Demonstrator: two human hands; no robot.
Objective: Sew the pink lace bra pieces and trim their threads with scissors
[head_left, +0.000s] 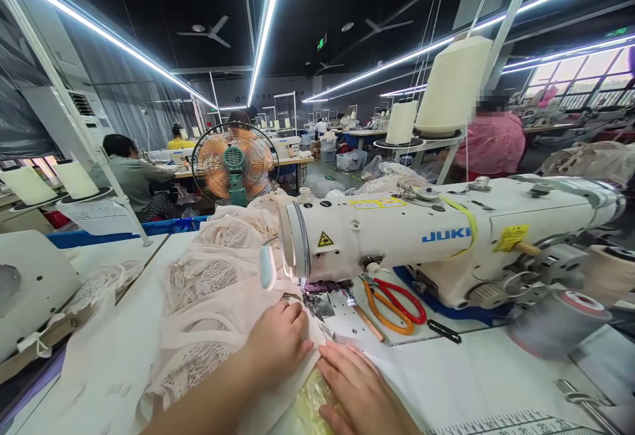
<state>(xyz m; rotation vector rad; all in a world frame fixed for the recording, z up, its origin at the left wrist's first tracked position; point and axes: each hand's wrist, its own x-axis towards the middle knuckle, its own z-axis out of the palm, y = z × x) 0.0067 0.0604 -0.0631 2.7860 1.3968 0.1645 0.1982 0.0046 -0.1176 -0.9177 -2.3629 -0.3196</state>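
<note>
A white JUKI sewing machine (446,237) stands on the white table (471,369). Pale pink lace fabric (213,289) lies in a heap to the left of its needle and runs under the presser foot (312,303). My left hand (280,342) rests palm down on the fabric just in front of the foot, fingers together and curved. My right hand (360,389) lies flat on the fabric edge beside it, fingers stretched toward the needle plate. Neither hand holds anything.
Scissors with red and orange handles (397,303) lie under the machine arm. Large thread cones (451,84) stand behind on a rack. A fan (235,164) faces me. Other people sit at machines at the left (131,174) and right (496,137). A ruler strip (520,425) marks the table's near edge.
</note>
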